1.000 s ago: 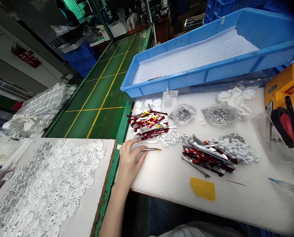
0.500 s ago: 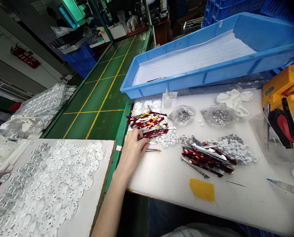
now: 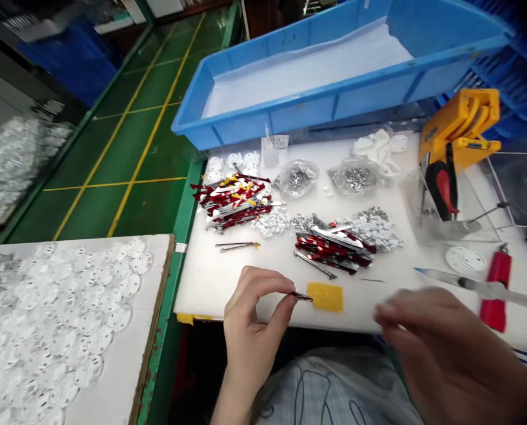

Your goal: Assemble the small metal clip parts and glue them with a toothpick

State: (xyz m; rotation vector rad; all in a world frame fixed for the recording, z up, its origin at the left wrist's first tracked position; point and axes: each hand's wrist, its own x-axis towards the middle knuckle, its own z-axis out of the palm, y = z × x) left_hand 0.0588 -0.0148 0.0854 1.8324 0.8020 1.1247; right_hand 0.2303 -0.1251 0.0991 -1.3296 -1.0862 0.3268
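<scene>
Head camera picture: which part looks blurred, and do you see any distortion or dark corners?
In the head view, the right hand is strongly blurred, while the left hand and its pinched thin dark metal piece look sharper; the long blue plastic tray looks curved from lens distortion; the top right corner falls dark.

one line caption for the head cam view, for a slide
Left hand pinches a small metal strip beside a yellow pad on a white bench; right hand blurred

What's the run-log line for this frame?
left hand: pinches slim dark metal strip | right hand: blurred, grip unclear | nearby: yellow rectangular pad, clear blue-tipped tube
</scene>
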